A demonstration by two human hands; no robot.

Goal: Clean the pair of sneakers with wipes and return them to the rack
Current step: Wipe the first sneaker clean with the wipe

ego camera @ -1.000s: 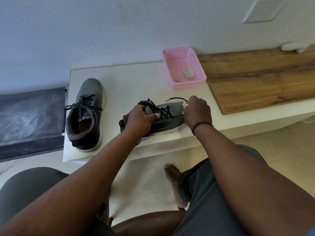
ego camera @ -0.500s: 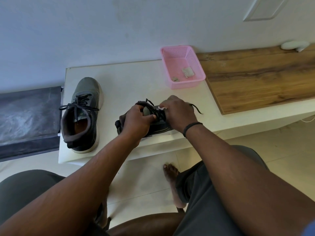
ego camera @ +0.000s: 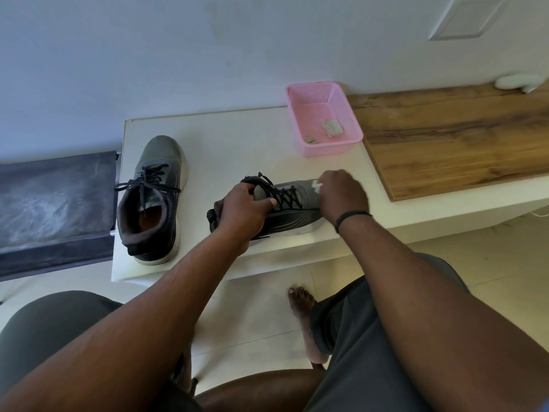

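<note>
Sneakers sit on the white bench point(ego camera: 225, 138): one point(ego camera: 154, 200) at frame left, the other point(ego camera: 285, 209) at centre, its collar clutched by the left hand point(ego camera: 243, 212) while the right hand point(ego camera: 341, 194) presses a pinched white wipe point(ego camera: 316, 185) against its toe.

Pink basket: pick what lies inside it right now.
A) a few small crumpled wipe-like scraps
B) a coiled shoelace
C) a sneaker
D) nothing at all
A: the pink basket holds only a few small pale crumpled scraps on its floor, while both sneakers sit outside it on the white surface.
</note>
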